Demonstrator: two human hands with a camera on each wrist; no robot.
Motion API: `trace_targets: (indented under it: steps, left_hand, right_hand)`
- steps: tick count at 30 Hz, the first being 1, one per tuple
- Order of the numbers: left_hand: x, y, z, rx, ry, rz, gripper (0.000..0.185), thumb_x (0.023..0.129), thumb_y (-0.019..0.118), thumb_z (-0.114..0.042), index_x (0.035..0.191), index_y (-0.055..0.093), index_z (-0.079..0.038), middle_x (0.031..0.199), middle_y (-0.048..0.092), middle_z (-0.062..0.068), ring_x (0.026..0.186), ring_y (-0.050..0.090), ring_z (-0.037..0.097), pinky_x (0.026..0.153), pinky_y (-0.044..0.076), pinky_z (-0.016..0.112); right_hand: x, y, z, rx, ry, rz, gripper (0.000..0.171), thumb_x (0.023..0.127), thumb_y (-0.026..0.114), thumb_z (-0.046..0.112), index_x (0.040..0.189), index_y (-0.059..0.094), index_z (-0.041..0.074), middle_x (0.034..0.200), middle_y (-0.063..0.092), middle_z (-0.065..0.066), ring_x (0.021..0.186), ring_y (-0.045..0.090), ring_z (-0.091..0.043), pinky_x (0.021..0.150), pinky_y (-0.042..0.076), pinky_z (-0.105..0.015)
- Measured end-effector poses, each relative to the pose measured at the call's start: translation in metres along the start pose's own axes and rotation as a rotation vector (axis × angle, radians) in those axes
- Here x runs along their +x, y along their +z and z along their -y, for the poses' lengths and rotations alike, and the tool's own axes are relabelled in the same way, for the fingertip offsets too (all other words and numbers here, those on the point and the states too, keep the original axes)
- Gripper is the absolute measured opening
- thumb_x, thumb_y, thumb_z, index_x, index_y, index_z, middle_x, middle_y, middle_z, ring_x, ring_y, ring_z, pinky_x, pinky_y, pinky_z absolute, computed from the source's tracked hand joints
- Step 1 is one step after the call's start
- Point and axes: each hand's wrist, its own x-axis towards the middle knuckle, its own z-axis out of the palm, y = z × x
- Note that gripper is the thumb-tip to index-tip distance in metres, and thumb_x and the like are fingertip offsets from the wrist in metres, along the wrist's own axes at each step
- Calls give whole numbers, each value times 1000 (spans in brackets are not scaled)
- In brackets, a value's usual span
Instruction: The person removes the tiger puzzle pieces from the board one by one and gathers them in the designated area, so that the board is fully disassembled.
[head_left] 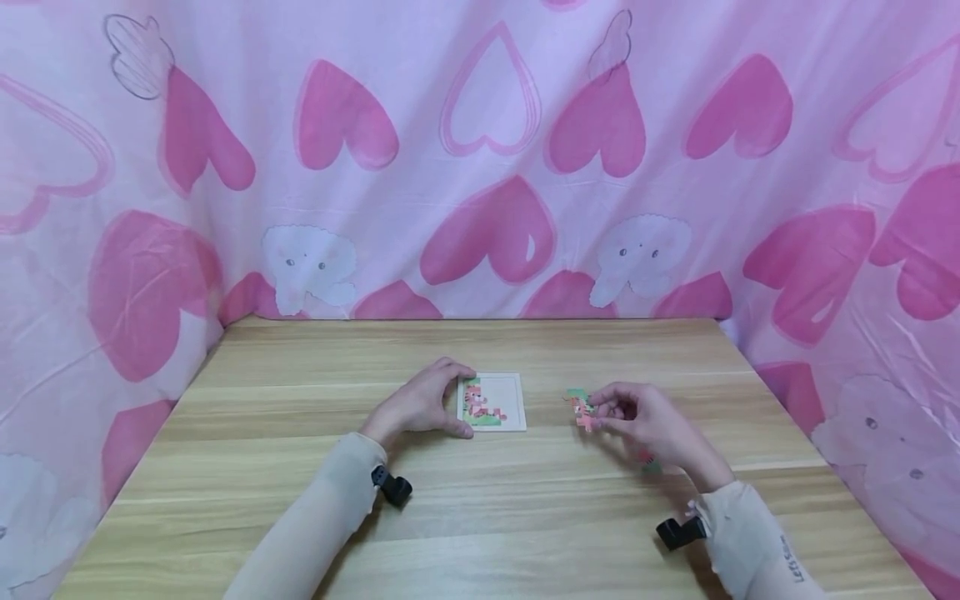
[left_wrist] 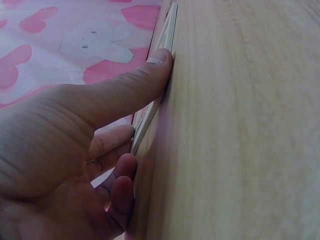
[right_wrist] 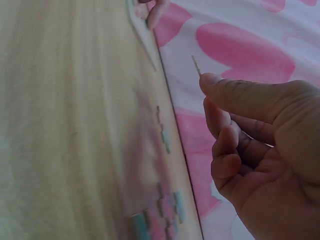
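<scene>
A square jigsaw puzzle tray lies flat on the table, partly filled with pink and green pieces along its left side and lower edge. My left hand holds the tray by its left side, thumb at the near corner and fingertips at the far one. In the left wrist view that thumb lies along the tray's edge. To the right of the tray, my right hand pinches a thin puzzle piece between thumb and fingers, above the table; its picture side is hidden in the right wrist view.
Loose puzzle pieces lie on the wooden table, some near my right fingertips and one green and red piece under that hand. A pink curtain with hearts hangs along the table's back and sides.
</scene>
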Motion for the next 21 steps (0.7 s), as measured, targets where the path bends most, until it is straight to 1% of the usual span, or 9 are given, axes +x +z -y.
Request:
trace_targets:
  steps: [4, 8, 11, 15, 21]
  left_hand:
    - [0, 2, 1, 2, -8, 0, 100, 73, 108, -31, 158, 59, -11, 156, 56, 5, 145, 54, 27, 130, 40, 49]
    - [2, 3, 0, 7, -5, 3, 100, 74, 108, -32, 159, 59, -11, 157, 56, 6, 147, 53, 28, 130, 39, 49]
    - [2, 2, -1, 9, 2, 8, 101, 74, 108, -32, 159, 58, -11, 156, 56, 6, 143, 54, 27, 129, 41, 48]
    - [2, 2, -1, 10, -7, 11, 101, 73, 108, -31, 158, 59, -11, 155, 56, 5, 137, 55, 25, 127, 43, 47]
    - [1, 1, 1, 6, -26, -4, 100, 72, 108, -32, 157, 60, -12, 153, 57, 4, 137, 55, 24, 127, 43, 48]
  right_hand:
    - [0, 5, -7, -6, 60, 12, 22, 97, 87, 12, 117, 79, 8, 96, 73, -4, 88, 64, -20, 70, 55, -23]
    - [-1, 9, -10, -26, 102, 22, 20, 97, 87, 9, 115, 80, 12, 96, 73, -3, 89, 63, -22, 69, 54, -24]
    - [-1, 12, -12, -66, 94, 21, 22, 95, 88, 9, 115, 80, 13, 95, 73, -1, 89, 62, -23, 71, 54, -25]
    - [0, 15, -13, -117, 72, 15, 22, 94, 90, 10, 114, 81, 13, 93, 72, 1, 88, 62, -21, 71, 53, -25]
    - [3, 17, -12, -147, 61, 20, 19, 95, 89, 9, 112, 80, 12, 92, 71, 2, 87, 62, -20, 70, 53, -25]
